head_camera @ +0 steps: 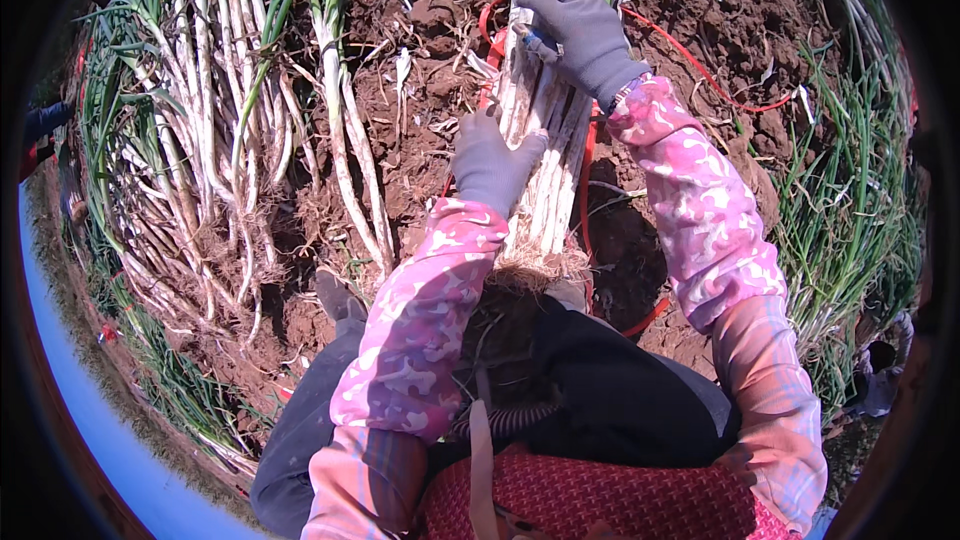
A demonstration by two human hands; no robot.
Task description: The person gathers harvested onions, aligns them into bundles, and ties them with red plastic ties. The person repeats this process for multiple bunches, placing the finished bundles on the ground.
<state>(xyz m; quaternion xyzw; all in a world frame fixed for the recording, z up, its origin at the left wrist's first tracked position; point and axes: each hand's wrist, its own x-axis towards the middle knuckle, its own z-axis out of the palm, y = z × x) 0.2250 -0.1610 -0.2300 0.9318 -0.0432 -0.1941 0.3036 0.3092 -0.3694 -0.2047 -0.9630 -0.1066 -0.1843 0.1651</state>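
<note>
A bundle of long green onions [551, 180] lies before me, its white stalks side by side and its root ends toward my legs. My left hand [491, 161], in a grey glove, grips the left edge of the bundle with the thumb across the stalks. Higher up, my gloved right hand [581, 34] rests over the stalks below the green leaves. Its fingers are bent, and a bluish patch shows at the thumb tip; whether it pinches anything is unclear. A red strap [587, 195] runs down the right side of the bundle, and more red strap [495, 52] shows on the left.
A large heap of loose green onions [202, 127] lies at left, with a few separate stalks [349, 127] nearer me. More onions with green leaves [847, 210] lie at right. A loose red strap [705, 75] crosses the clodded brown soil [435, 15]. Someone's dark sleeve [49, 121] shows at far left.
</note>
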